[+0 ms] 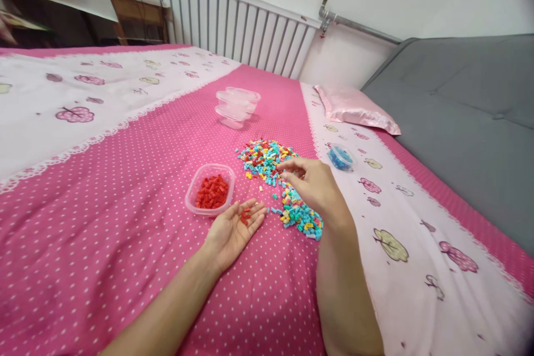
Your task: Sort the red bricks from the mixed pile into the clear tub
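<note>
My left hand lies palm up on the pink dotted bedspread, fingers spread, with a few small red pieces resting in the palm. Just beyond it stands a clear tub of red pieces. My right hand hovers over a pile of small mixed-colour pieces, thumb and forefinger pinched together at the pile; what they hold is too small to make out.
A small clear tub of blue pieces sits right of the pile. Stacked empty clear tubs stand farther back. A pink pillow lies by a grey sofa. A white radiator lines the wall.
</note>
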{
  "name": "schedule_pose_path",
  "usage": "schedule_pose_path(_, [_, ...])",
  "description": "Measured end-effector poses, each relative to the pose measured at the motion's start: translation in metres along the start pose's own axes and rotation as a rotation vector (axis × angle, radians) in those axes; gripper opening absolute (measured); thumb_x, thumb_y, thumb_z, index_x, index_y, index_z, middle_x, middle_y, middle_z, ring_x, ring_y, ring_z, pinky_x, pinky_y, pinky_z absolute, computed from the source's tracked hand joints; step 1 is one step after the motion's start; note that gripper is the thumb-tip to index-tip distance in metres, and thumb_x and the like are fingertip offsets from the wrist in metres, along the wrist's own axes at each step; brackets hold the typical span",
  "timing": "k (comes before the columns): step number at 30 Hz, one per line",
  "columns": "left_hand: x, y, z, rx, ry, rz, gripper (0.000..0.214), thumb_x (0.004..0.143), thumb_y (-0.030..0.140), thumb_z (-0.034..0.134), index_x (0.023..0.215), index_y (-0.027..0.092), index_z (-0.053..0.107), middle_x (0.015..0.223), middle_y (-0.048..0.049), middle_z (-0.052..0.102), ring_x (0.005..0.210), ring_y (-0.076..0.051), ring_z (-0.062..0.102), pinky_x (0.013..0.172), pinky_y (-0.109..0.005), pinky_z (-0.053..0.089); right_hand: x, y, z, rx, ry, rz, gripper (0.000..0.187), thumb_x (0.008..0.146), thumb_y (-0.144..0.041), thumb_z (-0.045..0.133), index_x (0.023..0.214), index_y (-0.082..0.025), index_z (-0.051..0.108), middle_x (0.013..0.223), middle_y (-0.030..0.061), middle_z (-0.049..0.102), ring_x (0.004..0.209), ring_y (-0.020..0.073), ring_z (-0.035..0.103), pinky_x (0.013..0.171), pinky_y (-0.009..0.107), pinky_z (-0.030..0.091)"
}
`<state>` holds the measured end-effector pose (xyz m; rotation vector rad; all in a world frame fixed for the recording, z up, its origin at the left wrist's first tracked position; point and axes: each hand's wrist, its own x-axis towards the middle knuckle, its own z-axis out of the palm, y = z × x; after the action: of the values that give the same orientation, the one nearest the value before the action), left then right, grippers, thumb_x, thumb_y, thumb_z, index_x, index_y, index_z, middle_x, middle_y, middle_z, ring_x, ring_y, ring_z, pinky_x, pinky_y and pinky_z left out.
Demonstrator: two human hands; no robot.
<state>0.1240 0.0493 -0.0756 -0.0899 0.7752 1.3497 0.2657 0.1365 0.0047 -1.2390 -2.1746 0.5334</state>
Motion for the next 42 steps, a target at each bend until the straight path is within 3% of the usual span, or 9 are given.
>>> schedule_pose_path(4, [0.0, 0.0, 0.0, 0.001, 0.007, 0.01, 0.027, 0.093, 0.019, 0.034, 0.093, 0.006, 0.058, 0.091, -0.0173, 0.067, 0.086, -0.021, 0.068, 0.076, -0.029, 0.057, 0.012, 0.017, 0.011, -0.116, 0.01, 0.054, 0.02, 0.079, -0.016, 0.058, 0.091, -0.02, 0.073, 0.084, 0.0023, 0.072, 0.074, 0.0143, 0.063, 0.076, 0.026, 0.046])
schedule_pose_path(8, [0.001, 0.0, 0.0, -0.003, -0.001, 0.012, 0.027, 0.092, 0.019, 0.035, 0.092, 0.006, 0.059, 0.09, -0.0168, 0.068, 0.087, -0.021, 0.068, 0.076, -0.029, 0.057, 0.025, 0.03, 0.043, -0.223, -0.089, 0.035, 0.026, 0.081, -0.014, 0.055, 0.101, -0.019, 0.071, 0.099, 0.0061, 0.071, 0.092, 0.0167, 0.062, 0.087, 0.027, 0.044])
schedule_pose_path(11, [0.001, -0.001, 0.0, -0.006, -0.003, 0.016, 0.027, 0.092, 0.019, 0.035, 0.09, 0.006, 0.059, 0.091, -0.0176, 0.068, 0.09, -0.022, 0.068, 0.077, -0.029, 0.057, 0.03, 0.036, 0.07, -0.276, -0.167, -0.059, 0.031, 0.085, -0.013, 0.049, 0.11, -0.019, 0.068, 0.11, 0.0078, 0.066, 0.106, 0.0175, 0.057, 0.093, 0.027, 0.04])
schedule_pose_path(14, [0.001, -0.002, -0.001, -0.011, -0.007, 0.022, 0.027, 0.091, 0.018, 0.035, 0.091, 0.007, 0.06, 0.091, -0.018, 0.068, 0.091, -0.022, 0.068, 0.077, -0.029, 0.057, 0.03, 0.04, 0.089, -0.307, -0.234, -0.141, 0.035, 0.089, -0.013, 0.042, 0.116, -0.02, 0.065, 0.112, 0.0087, 0.062, 0.109, 0.0169, 0.053, 0.093, 0.026, 0.04])
schedule_pose_path(18, [0.002, -0.002, -0.002, -0.019, -0.014, 0.021, 0.027, 0.091, 0.018, 0.036, 0.096, 0.006, 0.06, 0.091, -0.0178, 0.068, 0.091, -0.022, 0.068, 0.077, -0.03, 0.057, 0.029, 0.042, 0.096, -0.335, -0.243, -0.132, 0.032, 0.091, -0.018, 0.041, 0.111, -0.022, 0.066, 0.11, 0.0079, 0.061, 0.105, 0.017, 0.054, 0.088, 0.025, 0.041])
schedule_pose_path(24, [0.001, -0.002, -0.001, -0.002, -0.007, 0.025, 0.028, 0.092, 0.018, 0.034, 0.091, 0.006, 0.059, 0.092, -0.0183, 0.068, 0.09, -0.022, 0.068, 0.077, -0.029, 0.056, 0.028, 0.042, 0.093, -0.348, -0.191, -0.025, 0.02, 0.084, -0.016, 0.051, 0.098, -0.022, 0.064, 0.103, 0.0048, 0.064, 0.097, 0.0184, 0.059, 0.078, 0.027, 0.043])
schedule_pose_path(29, [0.001, -0.002, -0.001, 0.001, -0.005, 0.028, 0.027, 0.091, 0.018, 0.035, 0.091, 0.007, 0.059, 0.091, -0.0177, 0.068, 0.091, -0.022, 0.068, 0.078, -0.029, 0.056, 0.029, 0.04, 0.085, -0.284, -0.176, 0.01, 0.015, 0.082, -0.016, 0.054, 0.094, -0.019, 0.065, 0.098, 0.0061, 0.065, 0.093, 0.0168, 0.059, 0.081, 0.026, 0.042])
schedule_pose_path(37, [0.002, -0.002, -0.003, -0.028, -0.014, 0.005, 0.027, 0.091, 0.019, 0.036, 0.096, 0.007, 0.06, 0.09, -0.0165, 0.068, 0.091, -0.022, 0.068, 0.075, -0.029, 0.057, 0.021, 0.015, 0.032, -0.043, 0.016, -0.097, 0.011, 0.078, -0.014, 0.058, 0.086, -0.018, 0.065, 0.084, 0.0027, 0.067, 0.076, 0.0137, 0.058, 0.076, 0.026, 0.043])
schedule_pose_path(42, [0.001, -0.001, -0.003, -0.014, -0.015, 0.011, 0.028, 0.092, 0.019, 0.035, 0.091, 0.006, 0.06, 0.091, -0.017, 0.068, 0.091, -0.023, 0.068, 0.076, -0.029, 0.057, 0.0, -0.011, 0.001, 0.175, 0.008, -0.158, 0.012, 0.079, -0.021, 0.058, 0.088, -0.018, 0.066, 0.083, 0.001, 0.067, 0.059, 0.0094, 0.052, 0.062, 0.023, 0.042])
